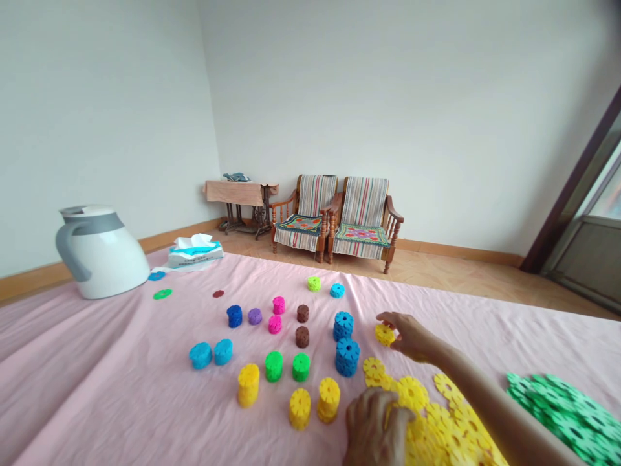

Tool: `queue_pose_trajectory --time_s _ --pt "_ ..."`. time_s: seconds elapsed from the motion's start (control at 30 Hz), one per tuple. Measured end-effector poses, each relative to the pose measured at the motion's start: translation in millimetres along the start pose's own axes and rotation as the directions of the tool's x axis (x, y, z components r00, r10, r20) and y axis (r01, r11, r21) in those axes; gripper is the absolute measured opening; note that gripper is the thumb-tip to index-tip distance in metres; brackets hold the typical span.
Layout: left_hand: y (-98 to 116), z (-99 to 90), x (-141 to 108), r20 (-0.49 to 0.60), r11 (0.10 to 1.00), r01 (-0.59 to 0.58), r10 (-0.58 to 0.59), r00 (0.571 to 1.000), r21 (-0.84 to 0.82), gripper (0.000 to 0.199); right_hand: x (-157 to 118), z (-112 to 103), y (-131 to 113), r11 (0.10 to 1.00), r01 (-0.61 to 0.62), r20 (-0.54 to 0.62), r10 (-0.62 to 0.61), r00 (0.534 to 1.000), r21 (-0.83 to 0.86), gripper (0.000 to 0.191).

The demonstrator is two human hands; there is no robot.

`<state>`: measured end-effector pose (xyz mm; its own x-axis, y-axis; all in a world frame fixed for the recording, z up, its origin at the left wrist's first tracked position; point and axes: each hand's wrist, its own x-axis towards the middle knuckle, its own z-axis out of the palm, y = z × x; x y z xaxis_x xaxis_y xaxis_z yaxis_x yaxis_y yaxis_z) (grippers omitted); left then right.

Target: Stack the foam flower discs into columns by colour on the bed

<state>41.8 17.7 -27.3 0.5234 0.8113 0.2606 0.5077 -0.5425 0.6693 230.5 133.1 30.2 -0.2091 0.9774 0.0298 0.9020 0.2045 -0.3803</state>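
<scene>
My right hand (pixel 410 335) reaches over the pink cloth, thumb and fingers around a short stack of yellow notched discs (pixel 385 334). Lower down, my left hand (pixel 376 424) is curled at the edge of a heap of loose yellow discs (pixel 436 427). Its fingertips point down and away, so what they grip is hidden. To the left of it stand yellow stacks, one at the front (pixel 299 409) and one beside it (pixel 328 400). Two tall blue stacks, the nearer (pixel 347 357) and the farther (pixel 343 325), are left of my right hand.
Short stacks in green (pixel 273 367), brown (pixel 302 336), pink (pixel 275 324) and light blue (pixel 200 355) dot the cloth. A green disc heap (pixel 567 417) lies at right. A white jug (pixel 107 259) and a tissue box (pixel 195 252) stand at left. Two chairs (pixel 363 220) are beyond.
</scene>
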Motion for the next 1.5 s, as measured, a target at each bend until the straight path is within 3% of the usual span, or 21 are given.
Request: queue_pose_trajectory --time_s 0.17,0.37,0.93,1.07,1.23,1.5 --pt "0 -1.1 -1 -0.002 1.0 -0.019 0.019 1.0 -0.002 0.038 -1 -1 -5 0.998 0.054 0.019 -0.054 0.998 -0.014 0.06" --pt "-3 5.0 0 -0.025 1.0 -0.015 0.016 1.0 0.025 0.033 3 -2 -11 0.994 0.105 0.049 -0.103 0.993 -0.036 0.043" --pt "4 -8.3 -3 -0.01 0.999 -0.039 0.039 0.999 0.001 0.035 6 -5 -25 0.993 0.082 0.062 -0.077 0.995 -0.09 0.032" --pt "4 -7.2 -2 -0.002 0.999 -0.032 0.032 0.999 -0.012 0.034 -5 -8 -17 0.995 0.009 0.011 -0.008 1.0 -0.102 0.035" --pt "4 -3.4 -1 -0.005 1.0 -0.002 0.002 1.0 0.001 0.034 -40 -24 9 0.974 -0.176 0.033 0.182 0.983 -0.142 0.012" --pt "5 -5.8 -1 -0.004 0.998 -0.057 0.057 0.998 0.016 0.045 -73 -27 29 0.952 -0.295 0.077 0.301 0.951 -0.077 0.018"
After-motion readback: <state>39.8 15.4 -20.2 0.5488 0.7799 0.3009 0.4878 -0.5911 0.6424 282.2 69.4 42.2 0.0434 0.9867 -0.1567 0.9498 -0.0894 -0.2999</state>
